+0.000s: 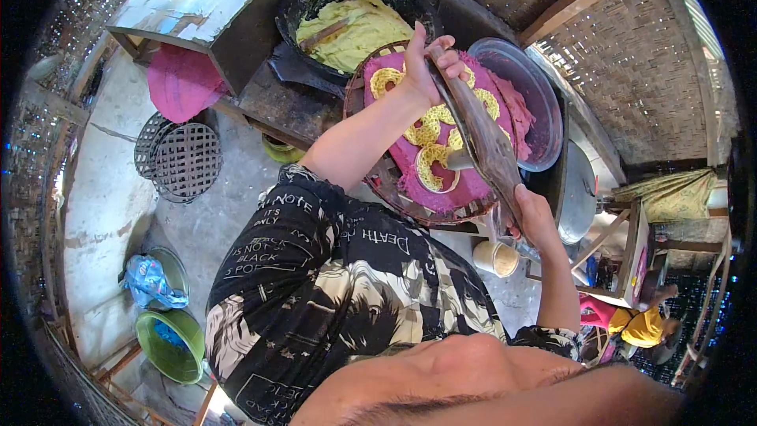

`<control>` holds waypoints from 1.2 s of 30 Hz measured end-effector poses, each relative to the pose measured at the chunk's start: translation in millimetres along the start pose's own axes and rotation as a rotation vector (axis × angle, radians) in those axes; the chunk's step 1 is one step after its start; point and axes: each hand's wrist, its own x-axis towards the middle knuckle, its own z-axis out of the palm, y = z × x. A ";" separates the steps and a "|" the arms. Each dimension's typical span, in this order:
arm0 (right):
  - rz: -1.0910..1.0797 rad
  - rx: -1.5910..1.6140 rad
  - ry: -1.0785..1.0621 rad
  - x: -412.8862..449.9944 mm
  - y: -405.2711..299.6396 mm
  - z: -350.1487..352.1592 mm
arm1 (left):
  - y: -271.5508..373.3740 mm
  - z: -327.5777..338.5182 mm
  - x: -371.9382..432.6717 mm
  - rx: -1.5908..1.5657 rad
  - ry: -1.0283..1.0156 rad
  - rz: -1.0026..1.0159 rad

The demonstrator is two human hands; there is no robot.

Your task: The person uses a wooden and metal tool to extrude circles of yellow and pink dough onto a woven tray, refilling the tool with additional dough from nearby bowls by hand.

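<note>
Both of my hands grip a long dark wooden bar (482,124) held slantwise over a round woven tray (353,92). My left hand (430,68) is wrapped around its far end, and my right hand (532,216) holds the near end. Below the bar's middle, a pale cylinder (459,160) sticks out to the left. Its tip is beside a pale ring (420,174) with yellow dough strands (430,157) inside. Several lacy yellow dough rings (421,131) lie around it on magenta cloth (408,186). The bar and my left forearm cover part of the tray.
Behind the tray, a black wok (290,18) holds yellow dough (355,29) and a wooden paddle (324,34). A clear plastic basin (547,94) of pink dough (520,112) is at right. A tub (497,258) stands below; a person in yellow (641,326) is farther right.
</note>
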 end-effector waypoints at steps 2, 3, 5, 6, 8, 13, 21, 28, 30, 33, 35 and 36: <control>0.037 -0.012 0.008 -9.4 -3.3 -0.3 | -6.8 -4.6 -3.6 -0.016 0.018 -0.022; 0.065 -0.024 0.013 -13.1 -3.6 0.7 | -9.1 -6.8 -5.5 -0.026 0.032 -0.038; 0.089 -0.006 0.013 -17.5 -1.8 3.1 | -11.5 -9.6 -9.5 -0.050 0.050 -0.064; 0.104 0.005 0.013 -19.2 0.3 4.2 | -12.2 -9.8 -11.8 -0.073 0.061 -0.082; 0.116 0.013 0.002 -20.6 10.7 8.0 | -12.1 -8.8 -19.9 -0.064 0.107 -0.079; 0.132 0.048 -0.017 -18.1 21.2 28.6 | -1.3 3.1 -30.0 0.059 0.208 -0.033; -0.078 0.058 0.047 4.0 20.0 39.2 | 26.8 27.4 -6.9 0.194 -0.054 -0.051; -0.162 0.289 0.187 4.3 -1.1 39.8 | 5.5 27.9 -44.8 1.189 -0.421 -0.067; -0.130 0.232 0.197 8.6 -19.2 54.9 | -5.8 33.8 -65.3 1.615 -0.259 -0.150; -0.483 0.256 0.109 29.5 -11.7 61.3 | -0.1 19.2 -75.6 1.647 -0.150 0.127; -0.542 0.022 0.273 42.9 -8.4 58.1 | 13.6 -6.2 -79.8 1.233 -0.116 0.206; -0.579 -0.218 0.430 48.7 -2.6 58.0 | 28.3 -24.8 -83.9 1.221 -0.037 0.199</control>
